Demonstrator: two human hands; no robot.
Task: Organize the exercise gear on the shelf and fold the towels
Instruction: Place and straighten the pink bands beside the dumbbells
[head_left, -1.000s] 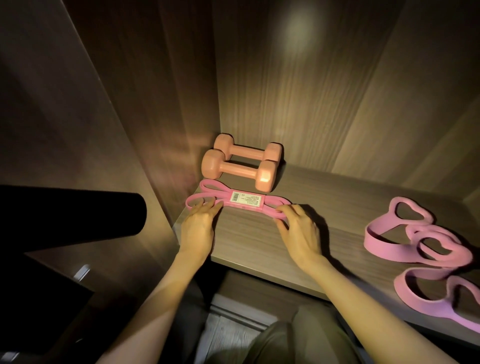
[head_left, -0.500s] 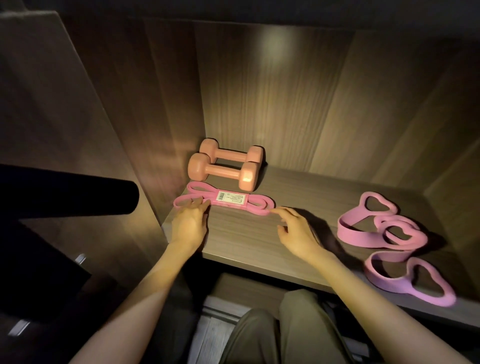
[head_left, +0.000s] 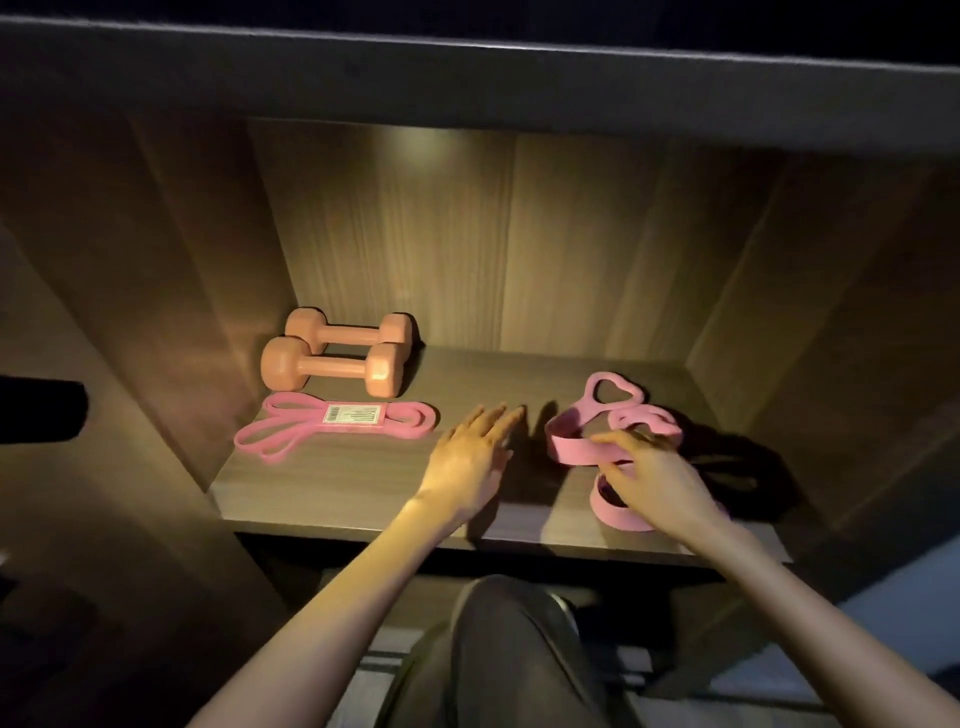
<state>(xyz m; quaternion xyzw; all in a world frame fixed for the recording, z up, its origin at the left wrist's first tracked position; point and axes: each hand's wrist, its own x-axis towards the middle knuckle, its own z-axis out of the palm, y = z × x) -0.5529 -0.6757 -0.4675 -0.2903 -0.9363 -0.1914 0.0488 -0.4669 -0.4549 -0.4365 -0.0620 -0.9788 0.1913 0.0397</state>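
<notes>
Shelf (head_left: 332, 488): dumbbells (head_left: 332, 366) kept at back left, flat band (head_left: 337, 423) just before them.
Looped strap (head_left: 587, 447): sprawled at right; loops are best gathered flat, then laid beside the band.
Right hand (head_left: 654, 480): curled round the strap.
Left hand (head_left: 467, 452): spread, nothing held.

A black rounded object (head_left: 41, 410) juts in at left; pale floor (head_left: 906, 613) shows lower right.

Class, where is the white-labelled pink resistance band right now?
In the head view, the labelled pink band lies flat on the left side of the shelf, just in front of the two orange dumbbells and left of the left hand.
</notes>
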